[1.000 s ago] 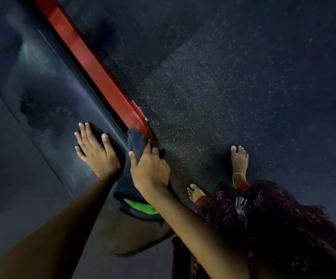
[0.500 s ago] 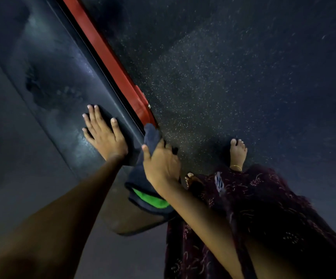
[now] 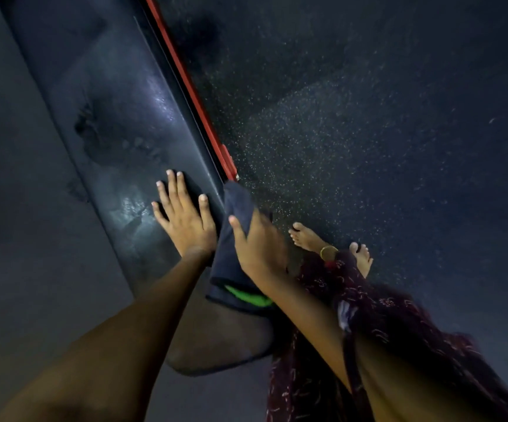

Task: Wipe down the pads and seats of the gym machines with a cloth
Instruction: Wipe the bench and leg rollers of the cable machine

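Wiping along the right edge of the long black pad (image 3: 118, 123), right hand (image 3: 257, 242) gripping the dark cloth (image 3: 234, 239); left hand (image 3: 185, 220) pressing flat, fingers spread; smudges showing farther up, probably unwiped.

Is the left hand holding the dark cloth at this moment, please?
No, the left hand lies flat with straight fingers on the pad; the right hand holds the cloth.

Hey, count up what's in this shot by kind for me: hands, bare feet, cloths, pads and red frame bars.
Hands: 2, left hand and right hand
Bare feet: 2
Cloths: 1, dark cloth
Pads: 1, black pad
Red frame bars: 1
Total: 7
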